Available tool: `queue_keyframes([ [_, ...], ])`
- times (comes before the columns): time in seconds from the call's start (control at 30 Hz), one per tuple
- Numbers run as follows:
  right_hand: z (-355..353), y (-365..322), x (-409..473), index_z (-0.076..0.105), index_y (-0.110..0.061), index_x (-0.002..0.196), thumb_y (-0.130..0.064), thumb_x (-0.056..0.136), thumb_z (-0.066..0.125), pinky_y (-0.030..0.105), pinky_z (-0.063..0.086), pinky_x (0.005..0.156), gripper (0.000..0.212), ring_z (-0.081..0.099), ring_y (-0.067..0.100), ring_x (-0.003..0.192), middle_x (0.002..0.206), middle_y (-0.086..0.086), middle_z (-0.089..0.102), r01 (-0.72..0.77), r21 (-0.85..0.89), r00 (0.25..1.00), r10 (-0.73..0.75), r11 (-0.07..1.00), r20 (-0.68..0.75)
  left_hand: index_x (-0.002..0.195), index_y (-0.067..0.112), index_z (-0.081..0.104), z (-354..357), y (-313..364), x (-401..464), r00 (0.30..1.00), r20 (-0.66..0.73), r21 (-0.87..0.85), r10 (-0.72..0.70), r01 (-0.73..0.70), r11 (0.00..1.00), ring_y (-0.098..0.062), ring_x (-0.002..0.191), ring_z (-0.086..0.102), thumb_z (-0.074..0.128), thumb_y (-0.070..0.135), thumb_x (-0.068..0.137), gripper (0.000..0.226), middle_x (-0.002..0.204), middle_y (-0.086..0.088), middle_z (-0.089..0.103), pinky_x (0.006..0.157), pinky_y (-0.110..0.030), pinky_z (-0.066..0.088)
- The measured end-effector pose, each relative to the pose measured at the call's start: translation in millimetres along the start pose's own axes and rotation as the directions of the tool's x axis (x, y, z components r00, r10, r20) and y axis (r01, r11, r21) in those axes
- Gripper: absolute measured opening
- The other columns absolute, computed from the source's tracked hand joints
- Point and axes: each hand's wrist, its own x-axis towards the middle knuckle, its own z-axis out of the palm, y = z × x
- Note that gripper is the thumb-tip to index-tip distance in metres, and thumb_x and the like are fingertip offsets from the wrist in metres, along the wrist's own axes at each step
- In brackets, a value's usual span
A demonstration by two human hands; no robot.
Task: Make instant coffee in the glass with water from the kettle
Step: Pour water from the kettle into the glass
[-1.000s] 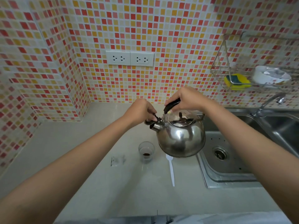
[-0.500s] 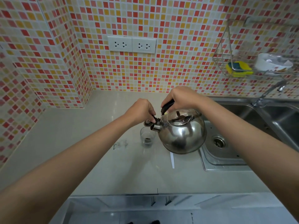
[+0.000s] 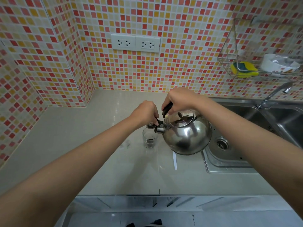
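Observation:
A shiny steel kettle (image 3: 186,135) hangs tilted above the counter, its spout directly over a small clear glass (image 3: 149,139) with dark coffee powder at the bottom. My right hand (image 3: 179,99) grips the kettle's black handle. My left hand (image 3: 145,112) pinches the black lever of the spout cap (image 3: 151,125), which is flipped open. No water stream is visible. A white plastic spoon (image 3: 174,160) lies on the counter, its upper part hidden under the kettle.
A torn clear sachet (image 3: 125,144) lies left of the glass. A steel sink (image 3: 229,154) with a tap (image 3: 275,94) is on the right. A wire rack (image 3: 262,63) on the tiled wall holds a sponge and a bowl. Counter front edge (image 3: 164,194) is near me.
The kettle and both hands have come down and left, so the spout now sits over the glass. The view has tilted downward, showing the counter's front edge.

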Motion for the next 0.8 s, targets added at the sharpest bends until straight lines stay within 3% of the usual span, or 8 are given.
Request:
queue_keyframes([
  [0.17,-0.5,-1.6,4.4,0.073,-0.032,0.1,-0.031,0.072,0.077,0.018,0.035,0.05,0.029,0.053,0.002,0.066,0.089,-0.016,0.073,0.004,-0.005,1.0,-0.004,1.0,0.012,0.099,0.006,0.076,-0.1,-2.7,0.0,1.0,-0.011,-0.009,-0.003,0.003,1.0,-0.024,0.091,0.069,0.085,0.012,0.066,0.035,0.101,-0.009,0.075,0.078,-0.029,0.053],
  [0.3,-1.7,-3.1,8.5,0.074,-0.032,0.099,-0.03,0.072,0.077,0.016,0.031,0.05,0.027,0.045,-0.009,0.058,0.087,-0.017,0.073,0.014,-0.016,1.0,-0.013,1.0,0.022,0.099,0.005,0.076,-0.4,-3.7,0.3,1.0,-0.019,-0.012,0.003,-0.003,1.0,-0.024,0.091,0.068,0.085,0.01,0.066,0.035,0.101,-0.01,0.074,0.077,-0.029,0.053],
  [0.8,-4.2,-7.2,9.3,0.074,-0.031,0.099,-0.03,0.073,0.076,0.017,0.03,0.05,0.026,0.047,-0.006,0.058,0.07,-0.022,0.058,0.019,-0.023,0.997,-0.018,1.0,0.073,0.099,0.006,0.076,1.2,-6.5,1.8,1.0,0.001,0.021,0.018,-0.019,1.0,-0.025,0.09,0.068,0.085,0.01,0.066,0.034,0.102,-0.009,0.074,0.084,-0.037,0.056],
])
